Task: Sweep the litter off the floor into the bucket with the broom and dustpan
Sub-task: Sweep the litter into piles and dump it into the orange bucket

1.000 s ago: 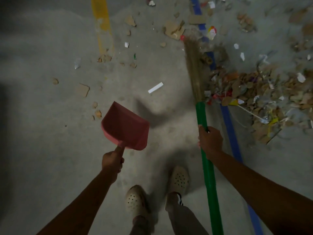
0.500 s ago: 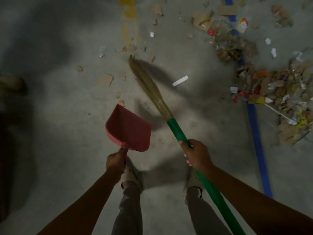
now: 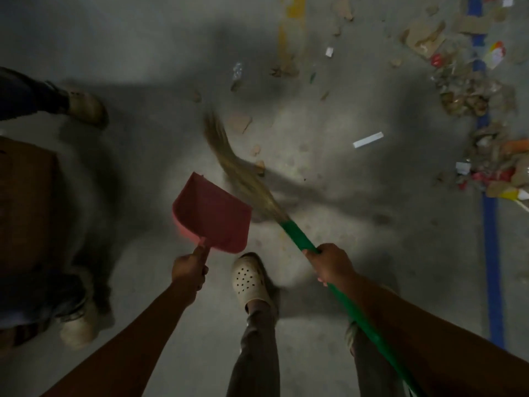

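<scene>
Left hand [image 3: 187, 267] is grasping the dustpan [image 3: 211, 214] by its short handle, grip clenched, pan held tilted above the floor [image 3: 357, 253] just in front of the person's feet. Right hand [image 3: 332, 263] is clenched around the green shaft of the broom [image 3: 297, 233], which is running diagonally from lower right up to the left. The bristles [image 3: 229, 156] are blurring just beside the dustpan's right edge, their tip reaching toward cardboard scraps [image 3: 239, 123] on the floor. A few small bits are lying close to the bristles. A white strip [image 3: 367, 139] is lying apart, right of the broom. The main litter pile [image 3: 486, 156] is sitting far right, across the blue line [image 3: 491, 253], well apart from the dustpan. A yellow line [image 3: 290, 27] is running at the top. 1 clog [image 3: 249, 279] is showing between the arms. Another person's shoes [image 3: 86, 106] are standing at the left, next to a brown box [image 3: 25, 204]. The bucket cannot be made out.
</scene>
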